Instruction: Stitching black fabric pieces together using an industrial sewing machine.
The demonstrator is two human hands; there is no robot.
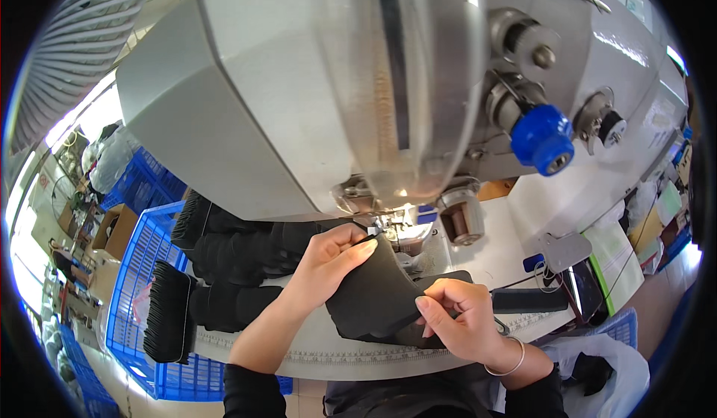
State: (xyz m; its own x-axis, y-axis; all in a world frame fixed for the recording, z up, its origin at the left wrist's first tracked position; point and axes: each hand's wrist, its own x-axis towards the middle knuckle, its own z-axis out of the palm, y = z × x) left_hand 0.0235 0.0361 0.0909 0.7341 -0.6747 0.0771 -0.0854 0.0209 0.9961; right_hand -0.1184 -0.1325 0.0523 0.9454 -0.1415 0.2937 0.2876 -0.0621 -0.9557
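Observation:
A curved black fabric piece (377, 291) is stretched between my two hands at the front of a sewing machine (269, 82). My left hand (328, 265) pinches its upper left edge, thumb on top, close to the lit needle area (411, 231). At the piece's right edge my right hand (457, 317) is closed in a pinch, with a light bangle at the wrist. More black material lies under and behind the held piece. Left of my left forearm, stacks of similar black pieces (239, 306) lie on the table.
The curved table edge carries a ruler strip (343, 356). A blue plastic basket (142, 283) stands at the left. A black phone-like slab (530, 301) lies to the right. Below it hangs a pale plastic bag (620, 366). A blue tension knob (541, 138) sticks out above.

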